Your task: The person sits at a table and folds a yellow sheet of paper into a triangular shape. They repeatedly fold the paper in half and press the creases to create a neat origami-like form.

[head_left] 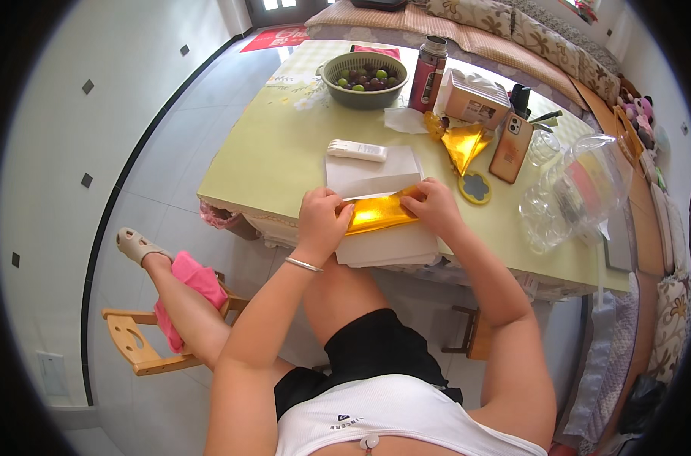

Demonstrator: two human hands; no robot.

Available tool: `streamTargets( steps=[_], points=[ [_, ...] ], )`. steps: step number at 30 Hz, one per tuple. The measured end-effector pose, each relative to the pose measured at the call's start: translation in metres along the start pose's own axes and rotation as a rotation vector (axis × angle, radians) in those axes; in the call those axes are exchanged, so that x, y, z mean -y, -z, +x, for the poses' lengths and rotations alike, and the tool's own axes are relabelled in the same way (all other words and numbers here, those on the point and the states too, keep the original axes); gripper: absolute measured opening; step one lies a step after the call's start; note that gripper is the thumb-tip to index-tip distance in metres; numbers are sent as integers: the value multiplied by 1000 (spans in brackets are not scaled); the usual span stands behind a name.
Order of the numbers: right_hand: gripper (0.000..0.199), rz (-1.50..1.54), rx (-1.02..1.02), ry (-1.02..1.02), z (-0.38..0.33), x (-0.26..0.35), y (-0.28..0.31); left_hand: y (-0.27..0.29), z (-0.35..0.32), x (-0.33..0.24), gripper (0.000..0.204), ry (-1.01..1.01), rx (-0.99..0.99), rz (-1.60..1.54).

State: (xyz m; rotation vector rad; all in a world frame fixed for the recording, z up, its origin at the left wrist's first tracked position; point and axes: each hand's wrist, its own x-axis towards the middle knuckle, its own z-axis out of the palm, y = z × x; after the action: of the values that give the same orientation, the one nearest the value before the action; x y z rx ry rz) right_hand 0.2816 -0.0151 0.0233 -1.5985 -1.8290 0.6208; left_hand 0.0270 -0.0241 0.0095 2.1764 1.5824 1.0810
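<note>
A strip of shiny gold foil paper (381,213) stretches between my two hands at the table's front edge. My left hand (324,220) pinches its left end, and my right hand (432,205) pinches the right end. Under the foil lie white paper sheets (391,247), which overhang the table edge. Just beyond, a white stick-shaped object (357,150) rests on more white paper (372,176). To the right are a gold foil cone (465,146) and a yellow-rimmed, flower-patterned round item (475,188).
A colander of grapes (364,80), a thermos (428,74) and a tissue box (474,99) stand toward the back. On the right are a phone (511,148) and a large clear plastic bottle (577,194). A wooden chair (144,342) with pink cloth is at lower left.
</note>
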Motion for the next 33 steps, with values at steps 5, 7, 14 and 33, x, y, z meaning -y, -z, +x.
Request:
streamTargets(
  steps=[5,7,14,33],
  points=[
    [27,-49,-84,1,-3,-4,-4,-1,7,-21,25,15,-6,260],
    [27,-53,-112,29,-3,-5,-8,-4,7,-19,35,-338,-78,254],
    [30,-5,-134,-11,-4,-11,-9,-15,-25,-33,69,-509,126,406],
    [21,31,-284,51,-3,-18,-16,-22,-43,-31,88,-392,235,327]
  ],
)
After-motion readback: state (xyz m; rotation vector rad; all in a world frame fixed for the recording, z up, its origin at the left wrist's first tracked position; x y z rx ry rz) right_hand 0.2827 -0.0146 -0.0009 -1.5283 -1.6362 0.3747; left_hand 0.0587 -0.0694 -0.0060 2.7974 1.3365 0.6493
